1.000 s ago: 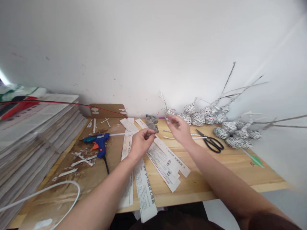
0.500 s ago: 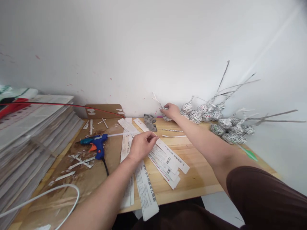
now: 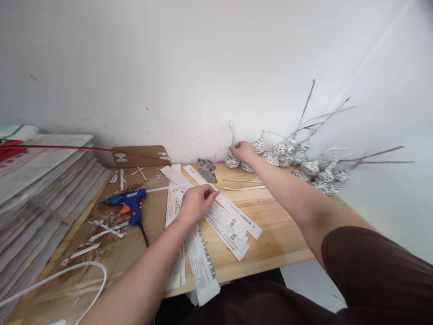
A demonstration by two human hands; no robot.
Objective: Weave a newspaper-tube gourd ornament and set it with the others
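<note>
My right hand [image 3: 243, 151] reaches to the back of the table. Its fingers are closed around the neck of a small woven paper gourd [image 3: 232, 162], whose thin paper tail points up against the wall. Several similar woven paper gourds [image 3: 271, 158] stand to its right, partly behind my forearm. My left hand [image 3: 199, 202] hovers over a fan of newspaper strips [image 3: 233, 225], thumb and fingertips pinched together; whether anything thin is between them is hidden. A rolled paper stick [image 3: 241, 180] and a narrow white strip [image 3: 245, 188] lie between the hands.
On the left, a blue glue gun [image 3: 133, 201] with a glue stick in it lies on stained brown paper [image 3: 128, 262] among paper scraps. A tall newspaper stack [image 3: 43, 194] borders it. A crumpled grey cloth [image 3: 207, 170] lies near the wall. Long paper tails [image 3: 375, 155] stick out right.
The gourd at my right hand, with its tail tilted left before, now stands more upright. The whole view has shifted slightly. My left hand keeps its pinch over the strips.
</note>
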